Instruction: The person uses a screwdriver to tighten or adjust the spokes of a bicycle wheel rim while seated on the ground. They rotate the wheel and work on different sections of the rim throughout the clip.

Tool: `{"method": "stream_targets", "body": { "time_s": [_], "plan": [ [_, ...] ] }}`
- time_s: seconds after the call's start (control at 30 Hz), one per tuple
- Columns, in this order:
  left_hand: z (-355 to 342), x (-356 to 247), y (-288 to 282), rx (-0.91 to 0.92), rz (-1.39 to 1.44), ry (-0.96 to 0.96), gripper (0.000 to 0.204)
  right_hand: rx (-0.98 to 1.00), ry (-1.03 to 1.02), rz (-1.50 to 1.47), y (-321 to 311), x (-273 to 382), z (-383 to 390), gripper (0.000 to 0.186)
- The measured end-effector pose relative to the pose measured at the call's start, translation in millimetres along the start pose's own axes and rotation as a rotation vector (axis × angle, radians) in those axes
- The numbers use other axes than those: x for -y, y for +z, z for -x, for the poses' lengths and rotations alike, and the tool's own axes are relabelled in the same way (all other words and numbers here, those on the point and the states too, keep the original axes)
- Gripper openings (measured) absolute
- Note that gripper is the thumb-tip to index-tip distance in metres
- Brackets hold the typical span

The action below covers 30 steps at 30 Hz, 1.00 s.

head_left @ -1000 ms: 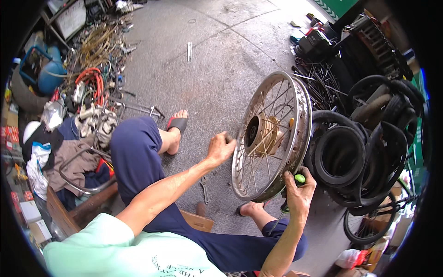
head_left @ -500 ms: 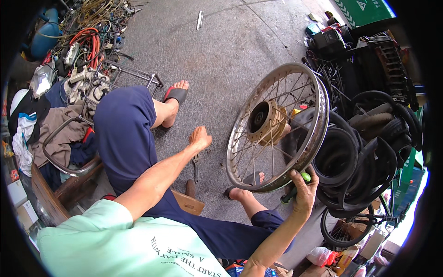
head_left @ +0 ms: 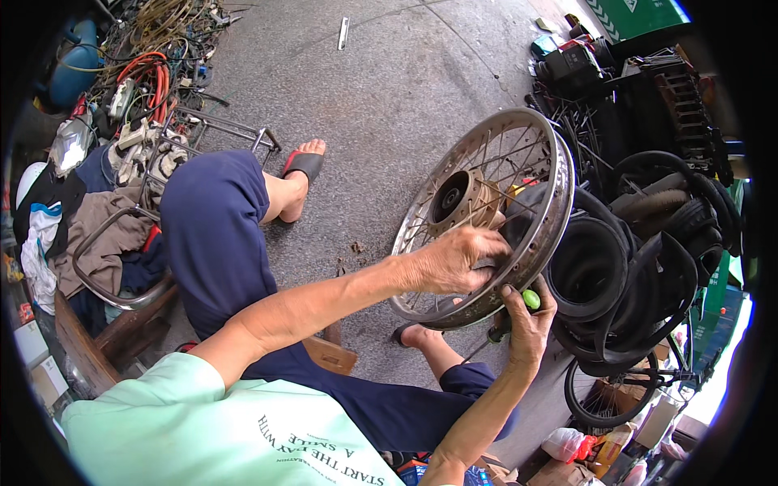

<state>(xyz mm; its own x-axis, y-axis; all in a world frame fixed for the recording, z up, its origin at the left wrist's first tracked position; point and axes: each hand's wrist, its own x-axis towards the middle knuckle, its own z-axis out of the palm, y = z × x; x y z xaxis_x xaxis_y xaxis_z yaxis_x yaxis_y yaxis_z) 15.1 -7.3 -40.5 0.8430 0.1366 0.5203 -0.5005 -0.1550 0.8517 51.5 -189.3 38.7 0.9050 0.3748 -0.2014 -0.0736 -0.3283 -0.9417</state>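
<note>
A bare spoked wheel (head_left: 559,202) with a metal rim and a tan hub (head_left: 465,199) stands tilted in front of me, without a tyre. My left hand (head_left: 458,259) reaches in among the spokes, its curled fingers closed close to the rim's near inner side. Whether they pinch a spoke or some small part is hidden. My right hand (head_left: 531,324) is closed at the rim's near lower edge, thumb against the metal. The same hand holds a green-handled screwdriver (head_left: 531,300), whose thin shaft points down to the left; its grip is partly covered by the fingers.
Black tyres and tubes (head_left: 587,267) are piled just right of the wheel. Tangled cables (head_left: 150,81), clothes (head_left: 101,231) and a metal frame (head_left: 121,296) crowd the left. A wooden piece (head_left: 331,356) shows beneath my left forearm. Far off lies a pale strip (head_left: 344,34) on the floor.
My left hand has moved right from over the floor into the wheel, by the rim. My right hand stays at the rim with the screwdriver. My left forearm now covers the wrench on the floor.
</note>
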Motion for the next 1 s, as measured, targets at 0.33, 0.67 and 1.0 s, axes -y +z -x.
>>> {"method": "stream_targets", "body": {
  "time_s": [0.33,0.67,1.0],
  "plan": [
    [1,-2,-14,0.042,-0.012,-0.025,0.037,-0.007,-0.041,-0.037,18,8,4,0.016],
    [-9,-7,-24,0.025,0.308,-0.163,0.033,-0.018,-0.001,0.002,21,29,0,0.02],
    [-76,-41,-26,0.172,-0.016,-0.626,0.04,-0.06,-0.215,0.381,10,44,-34,0.022]
  ]
}}
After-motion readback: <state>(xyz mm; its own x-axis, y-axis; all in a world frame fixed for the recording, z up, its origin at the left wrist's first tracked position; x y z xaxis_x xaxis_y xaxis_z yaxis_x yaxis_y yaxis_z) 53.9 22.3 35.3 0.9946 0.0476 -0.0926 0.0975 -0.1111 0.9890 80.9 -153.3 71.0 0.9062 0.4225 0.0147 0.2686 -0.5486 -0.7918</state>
